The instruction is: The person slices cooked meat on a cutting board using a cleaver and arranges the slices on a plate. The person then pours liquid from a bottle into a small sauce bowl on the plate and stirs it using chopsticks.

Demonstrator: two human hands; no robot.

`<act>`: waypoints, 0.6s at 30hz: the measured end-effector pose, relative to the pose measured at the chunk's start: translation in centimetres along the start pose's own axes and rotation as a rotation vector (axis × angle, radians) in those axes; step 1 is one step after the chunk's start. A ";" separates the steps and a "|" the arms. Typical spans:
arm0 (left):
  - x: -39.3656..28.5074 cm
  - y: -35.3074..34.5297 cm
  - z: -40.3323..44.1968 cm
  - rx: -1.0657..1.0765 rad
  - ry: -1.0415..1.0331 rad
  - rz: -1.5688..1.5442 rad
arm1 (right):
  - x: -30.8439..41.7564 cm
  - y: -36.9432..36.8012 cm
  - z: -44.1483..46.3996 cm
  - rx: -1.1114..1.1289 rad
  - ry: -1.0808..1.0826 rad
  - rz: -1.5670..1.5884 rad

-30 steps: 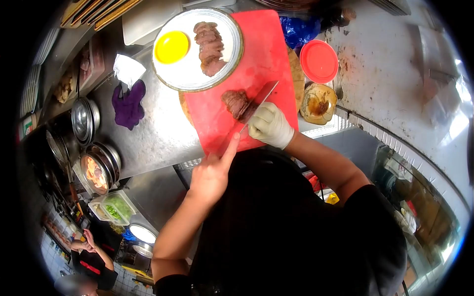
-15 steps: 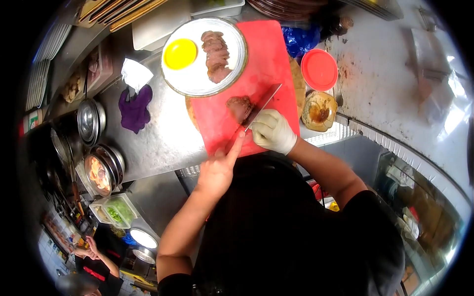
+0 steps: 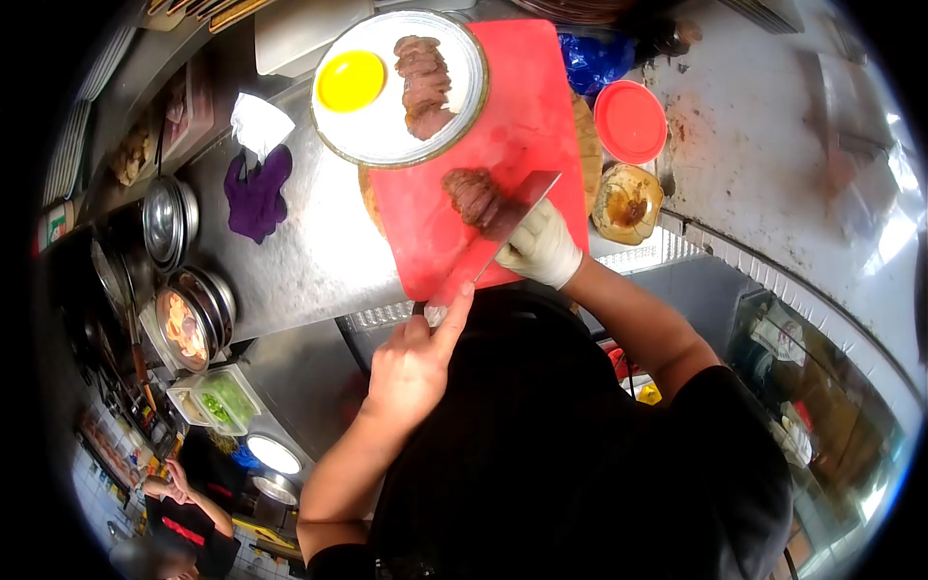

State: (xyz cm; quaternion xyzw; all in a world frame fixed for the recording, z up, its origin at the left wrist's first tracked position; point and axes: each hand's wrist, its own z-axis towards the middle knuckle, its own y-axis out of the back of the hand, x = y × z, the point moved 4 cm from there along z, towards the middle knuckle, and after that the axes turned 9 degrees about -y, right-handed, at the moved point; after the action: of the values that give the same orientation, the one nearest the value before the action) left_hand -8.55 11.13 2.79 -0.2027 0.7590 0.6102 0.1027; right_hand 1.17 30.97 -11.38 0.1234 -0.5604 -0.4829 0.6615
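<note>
My bare left hand grips a knife by its handle, index finger stretched along the blade's spine. The blade slants up and right over the red cutting board. Against the blade's left side lies browned meat with cut slices. My gloved right hand is on the blade's other side, fingers curled; what they press on is hidden. Beyond the meat, a round white plate overlaps the board's upper left. It bears a row of sliced meat and a yellow dish.
Right of the board are a red dish and a stained bowl. A purple cloth and white cloth lie left, near metal pans. Another person's hands show at lower left.
The blade's broad face now shows more, and more cut slices of the meat are visible. My gloved fingers have shifted slightly behind the blade. The whole view has shifted a little.
</note>
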 end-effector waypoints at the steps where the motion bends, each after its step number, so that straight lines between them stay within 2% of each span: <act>1: -0.1 0.1 0.0 0.002 0.000 -0.001 | 0.0 -0.1 0.0 -0.003 -0.001 -0.002; 18: -0.3 0.4 0.2 0.041 0.028 -0.009 | -0.3 -0.1 -0.2 -0.040 -0.011 0.008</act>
State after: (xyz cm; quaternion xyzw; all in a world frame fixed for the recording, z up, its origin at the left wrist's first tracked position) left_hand -8.53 11.49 3.22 -0.2126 0.7716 0.5912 0.0991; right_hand 1.28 31.04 -11.71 0.1050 -0.5549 -0.4919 0.6626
